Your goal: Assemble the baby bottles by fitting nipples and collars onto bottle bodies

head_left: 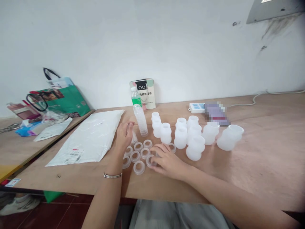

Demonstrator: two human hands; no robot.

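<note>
Several clear plastic rings [138, 167] lie in a cluster on the wooden table [262, 159] in front of me. My left hand [124, 135] is raised at the cluster's left side, fingertips touching the base of a leaning stack of clear caps [140, 120]; whether it grips a piece I cannot tell. My right hand [166, 160] lies palm down, its fingers on one ring [151, 161] at the cluster's right edge. Several white translucent silicone cups [194, 149] stand behind and to the right of that hand.
A white plastic mailer [90, 138] lies flat to the left. A green-labelled water bottle [135, 97] and a small paper bag [145, 93] stand by the wall. A white remote-like box [196, 107] lies at the back. A second table at left holds a green bag [64, 98] and clutter.
</note>
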